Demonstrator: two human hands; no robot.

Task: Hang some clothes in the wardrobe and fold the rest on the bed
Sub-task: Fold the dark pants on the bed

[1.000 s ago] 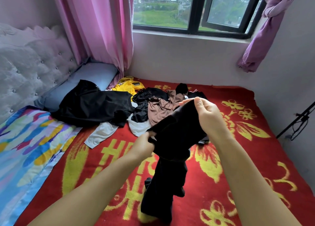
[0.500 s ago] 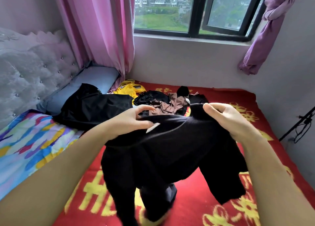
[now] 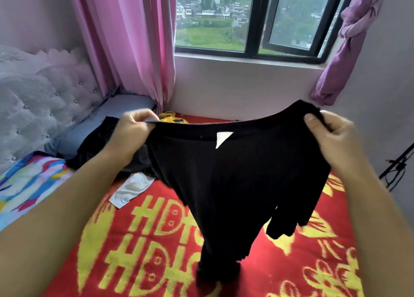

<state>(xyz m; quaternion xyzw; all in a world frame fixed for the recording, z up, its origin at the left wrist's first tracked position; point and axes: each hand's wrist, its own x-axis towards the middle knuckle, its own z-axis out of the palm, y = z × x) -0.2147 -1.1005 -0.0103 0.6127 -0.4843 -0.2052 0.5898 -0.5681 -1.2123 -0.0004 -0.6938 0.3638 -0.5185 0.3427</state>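
A: Where is the garment against the hands?

B: The black garment (image 3: 235, 176) is held up over the bed (image 3: 280, 263), stretched by its top edge between both hands. The left hand (image 3: 132, 129) pinches the left corner of that edge, fingers curled over it and thumb under. The right hand (image 3: 329, 131) grips the right corner, thumb on the near face and fingers wrapped behind.

A: And the rest of it?

B: It hangs below the grips, narrowing toward the bottom. A white tag (image 3: 221, 137) shows just under the top edge, about midway between the hands. The lowest part reaches down to the red blanket (image 3: 156, 240); whether it touches I cannot tell. A loose flap hangs on the right side, under the right wrist.

A: What bounds the space?

B: The wall with the window (image 3: 248, 21) stands behind the garment. A pink curtain (image 3: 134, 39) hangs at the back left, a knotted purple one (image 3: 349, 39) at the right. The tufted headboard (image 3: 40, 104) runs along the left, with a grey pillow (image 3: 121, 108) at its foot.

A: Anything lying close?

B: A pile of clothes (image 3: 107, 149) lies behind the left hand, dark pieces with a yellow one (image 3: 172, 118) past them, and a white piece (image 3: 132, 189) is just beside the garment's left edge. A patterned sheet (image 3: 29, 184) covers the bed's left side. Bare red blanket shows in front and to the right.
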